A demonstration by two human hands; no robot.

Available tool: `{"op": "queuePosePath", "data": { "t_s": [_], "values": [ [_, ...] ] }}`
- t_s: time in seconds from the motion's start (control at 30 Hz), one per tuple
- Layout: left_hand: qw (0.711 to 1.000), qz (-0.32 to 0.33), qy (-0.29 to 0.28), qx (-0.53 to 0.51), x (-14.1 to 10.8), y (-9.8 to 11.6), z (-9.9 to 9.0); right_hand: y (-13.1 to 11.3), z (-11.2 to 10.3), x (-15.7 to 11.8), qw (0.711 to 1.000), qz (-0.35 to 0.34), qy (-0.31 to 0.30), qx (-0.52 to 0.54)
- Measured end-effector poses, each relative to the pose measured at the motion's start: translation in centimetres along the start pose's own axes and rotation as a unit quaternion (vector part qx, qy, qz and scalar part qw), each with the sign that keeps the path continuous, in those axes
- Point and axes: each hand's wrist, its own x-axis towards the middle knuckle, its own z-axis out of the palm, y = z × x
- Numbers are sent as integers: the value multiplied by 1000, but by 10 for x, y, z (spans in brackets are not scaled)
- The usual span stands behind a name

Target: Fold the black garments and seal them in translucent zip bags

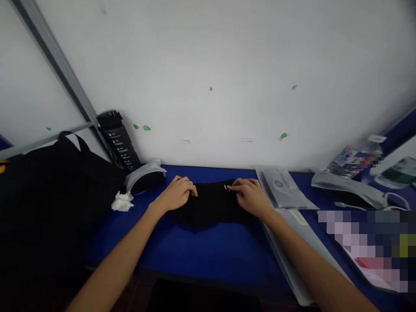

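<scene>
A folded piece of black cloth (211, 203) lies on the blue tabletop (195, 255) between my hands. It carries a small white mark near its far right edge. My left hand (177, 193) rests at the cloth's far left corner, fingers curled down and closed on the fabric. On the right side, my right hand (252, 196) grips the cloth's far edge, with its index finger reaching in beside the white mark. The undersides of both hands are hidden. What garment or item the cloth is, I cannot tell.
Left are a black bag (58, 208), crumpled tissue (122, 201), a pouch (146, 177) and a dark bottle (118, 141). Frosted plastic bags (282, 186) lie right, with a clear bottle (355, 156) beyond. A white wall (208, 112) closes the back.
</scene>
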Motion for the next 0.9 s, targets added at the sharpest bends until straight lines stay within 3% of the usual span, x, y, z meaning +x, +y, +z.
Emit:
{"op": "queuePosePath", "data": {
  "t_s": [0.1, 0.17, 0.27, 0.33, 0.43, 0.53, 0.67, 0.77, 0.83, 0.9],
  "values": [
    [999, 25, -14, -34, -4, 9, -5, -5, -6, -1, 1000, 12, -9, -13],
    [990, 42, -85, -102, -6, 16, -6, -11, -14, -3, 999, -7, -31, 21],
    [968, 45, -186, -163, -9, 19, -2, -20, -29, -4, 977, -59, -150, 139],
    [966, 47, -194, -167, -9, 18, -1, -23, -36, -5, 953, -75, -222, 194],
    [966, 42, -177, -181, -9, 14, -4, -26, -42, -4, 931, -71, -257, 247],
    [977, 6, -113, -183, -9, 8, -11, -24, -39, -1, 935, -53, -201, 289],
    [994, -65, 72, -48, -9, -8, -6, -17, -20, 2, 985, -16, -3, 171],
    [980, -164, 104, 38, -9, -21, 4, -10, -2, 1, 995, -4, -8, 96],
    [972, -208, 102, 33, -10, -26, 8, -7, 4, -1, 997, 10, -22, 76],
    [965, -238, 110, 0, -10, -27, 8, -6, 4, -2, 998, 39, 5, 39]
  ]
}}
